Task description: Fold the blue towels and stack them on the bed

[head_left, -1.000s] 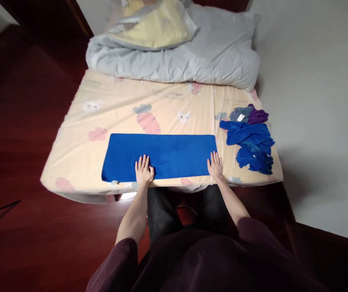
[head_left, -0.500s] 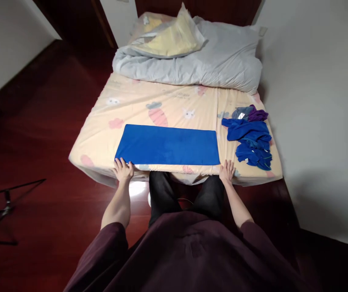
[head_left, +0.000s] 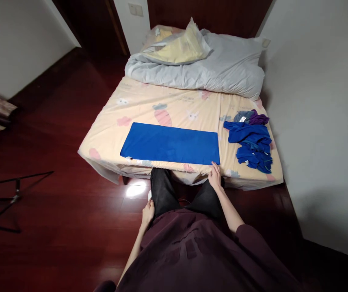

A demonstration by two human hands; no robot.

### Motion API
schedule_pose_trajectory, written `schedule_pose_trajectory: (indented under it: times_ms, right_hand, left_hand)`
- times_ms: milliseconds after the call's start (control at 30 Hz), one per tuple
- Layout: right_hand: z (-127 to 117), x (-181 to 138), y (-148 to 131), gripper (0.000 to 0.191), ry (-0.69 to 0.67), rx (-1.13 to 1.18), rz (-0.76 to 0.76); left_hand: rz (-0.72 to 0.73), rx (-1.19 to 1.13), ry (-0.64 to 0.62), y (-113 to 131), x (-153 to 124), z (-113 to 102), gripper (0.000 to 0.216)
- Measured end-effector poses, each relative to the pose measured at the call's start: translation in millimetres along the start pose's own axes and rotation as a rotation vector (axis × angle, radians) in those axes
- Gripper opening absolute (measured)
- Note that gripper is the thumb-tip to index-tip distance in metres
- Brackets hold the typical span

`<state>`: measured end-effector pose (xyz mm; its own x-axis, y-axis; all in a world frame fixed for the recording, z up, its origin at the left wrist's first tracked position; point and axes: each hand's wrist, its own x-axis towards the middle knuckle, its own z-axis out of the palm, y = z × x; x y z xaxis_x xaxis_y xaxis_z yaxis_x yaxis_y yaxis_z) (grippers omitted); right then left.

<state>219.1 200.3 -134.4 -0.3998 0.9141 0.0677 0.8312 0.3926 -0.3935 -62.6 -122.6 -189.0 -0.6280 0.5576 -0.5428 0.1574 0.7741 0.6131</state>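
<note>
A blue towel (head_left: 170,142), folded into a long flat rectangle, lies along the near edge of the bed (head_left: 174,109). My right hand (head_left: 215,176) rests at the bed's edge just below the towel's near right corner, its fingers stretched out and empty. Down by my left thigh hangs my left hand (head_left: 148,211), away from the bed, its fingers partly hidden against my dark trousers.
A heap of crumpled blue and purple cloths (head_left: 252,138) sits at the bed's right side. A grey duvet (head_left: 201,65) and a yellow pillow (head_left: 178,46) lie at the head. White wall to the right, dark red floor left, a black stand (head_left: 12,198) on it.
My left hand has left the towel's near left corner and dropped to my thigh. My right hand slid slightly left along the bed edge. The view has pulled back from the bed.
</note>
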Motion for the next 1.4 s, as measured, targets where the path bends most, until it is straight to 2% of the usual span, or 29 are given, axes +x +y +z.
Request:
schedule_pose_trajectory:
  times_ms: [67,133,200,233,300,400,533,633,733,900,1033,1267,1400]
  right_hand:
    - [2,4,-13,0.057,-0.109,0.09,-0.085]
    - [2,10,-23,0.052,-0.245,0.145,-0.097]
    - [-1,18,-34,0.046,-0.318,0.139,-0.048]
    - [-3,24,-39,0.044,-0.328,0.116,-0.022]
    - [-10,39,-52,0.042,-0.335,0.062,0.002]
    - [-22,67,-75,0.042,-0.395,-0.005,-0.007]
    - [-27,109,-110,0.041,-0.512,-0.069,-0.019]
    - [-18,138,-137,0.044,-0.607,-0.163,-0.066]
    - [-2,170,-159,0.034,-0.639,-0.248,-0.106]
    - [20,235,-179,0.032,-0.595,-0.278,-0.111]
    - [39,282,-189,0.039,-0.545,-0.258,-0.1]
    - [88,318,-204,0.058,-0.454,-0.17,-0.068]
    - [101,333,-204,0.047,-0.43,-0.176,-0.036]
  left_hand:
    - [-0.054,-0.001,0.001,12,2,-8,0.052]
    - [0.032,-0.093,0.02,33,7,-13,0.05]
    - [0.132,-0.265,0.032,60,16,-11,0.044]
    - [0.149,-0.374,0.019,75,21,-7,0.04]
    - [0.143,-0.629,-0.093,107,34,6,0.034]
    - [0.013,-1.008,-0.275,149,55,31,0.039]
    - [-0.114,-1.259,-0.292,180,80,54,0.045]
    - [-0.138,-1.342,-0.276,187,91,61,0.039]
    - [-0.138,-1.421,-0.306,187,99,65,0.034]
    - [-0.137,-1.539,-0.346,193,113,72,0.021]
    - [-0.127,-1.547,-0.359,203,122,77,0.02]
    - [-0.152,-1.533,-0.314,207,127,86,0.025]
    - [-0.186,-1.586,-0.235,208,125,94,0.025]
